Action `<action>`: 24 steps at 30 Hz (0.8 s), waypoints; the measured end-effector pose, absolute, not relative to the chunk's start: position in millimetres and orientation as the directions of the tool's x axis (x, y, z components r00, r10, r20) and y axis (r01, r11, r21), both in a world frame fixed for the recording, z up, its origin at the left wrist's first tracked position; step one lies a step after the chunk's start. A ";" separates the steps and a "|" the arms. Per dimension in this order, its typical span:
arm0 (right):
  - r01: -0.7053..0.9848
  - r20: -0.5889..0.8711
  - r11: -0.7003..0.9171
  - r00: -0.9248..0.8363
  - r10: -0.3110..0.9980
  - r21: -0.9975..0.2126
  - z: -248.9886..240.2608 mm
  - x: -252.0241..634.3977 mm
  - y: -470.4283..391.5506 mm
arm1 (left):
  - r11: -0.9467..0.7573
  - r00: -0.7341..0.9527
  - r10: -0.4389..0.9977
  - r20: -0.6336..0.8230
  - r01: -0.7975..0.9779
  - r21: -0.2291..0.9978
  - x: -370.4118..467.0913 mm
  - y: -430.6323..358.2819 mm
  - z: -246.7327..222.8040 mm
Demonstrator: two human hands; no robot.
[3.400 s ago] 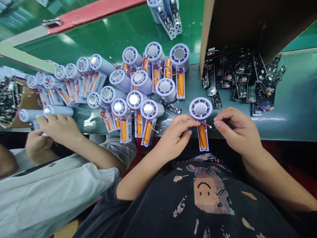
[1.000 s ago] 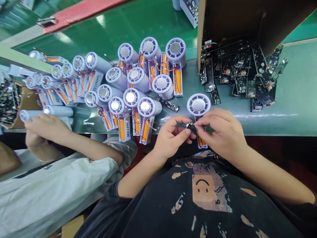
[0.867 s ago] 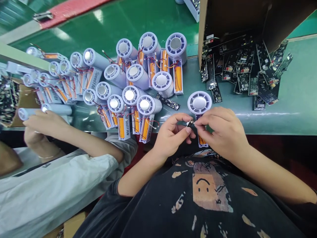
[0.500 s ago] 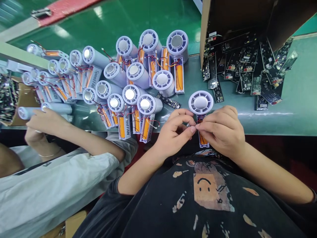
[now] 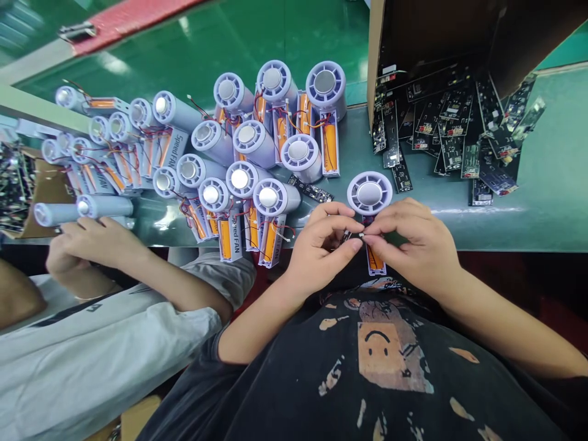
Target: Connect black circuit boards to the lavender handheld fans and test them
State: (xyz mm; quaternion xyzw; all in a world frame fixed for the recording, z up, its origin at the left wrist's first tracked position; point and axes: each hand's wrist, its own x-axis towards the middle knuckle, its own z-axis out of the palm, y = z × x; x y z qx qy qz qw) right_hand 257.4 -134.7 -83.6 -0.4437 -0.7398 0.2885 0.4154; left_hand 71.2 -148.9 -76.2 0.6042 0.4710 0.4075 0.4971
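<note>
Beside lavender cylindrical fans [image 5: 267, 198] at the bench's near edge [image 5: 519, 242], our left hand [image 5: 324, 251] clamps a black board [image 5: 346, 235], right hand [image 5: 413, 242] a white connector [image 5: 361, 234].

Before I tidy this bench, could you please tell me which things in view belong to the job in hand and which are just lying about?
Seemingly in use:
white connector at the right grip
mostly hidden part in the left grip
single fan unit with orange battery

Apparently lying about:
loose circuit board
grouped fans
heaped boards by the carton
</note>
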 end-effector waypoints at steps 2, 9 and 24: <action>0.404 0.325 0.411 -0.266 0.908 -0.817 -81.0 258.4 -133.4 | -0.035 0.223 0.975 0.010 0.108 0.994 72.3 -149.6 -78.1; 0.431 0.338 0.416 -0.249 0.908 -0.801 -78.4 259.4 -132.6 | 0.199 0.249 0.952 -0.180 -0.053 0.979 74.4 -152.4 -81.4; 0.482 0.603 0.655 -0.285 0.745 -0.581 -90.7 261.2 -132.0 | -0.088 0.275 0.961 0.012 0.266 0.960 72.8 -143.3 -70.1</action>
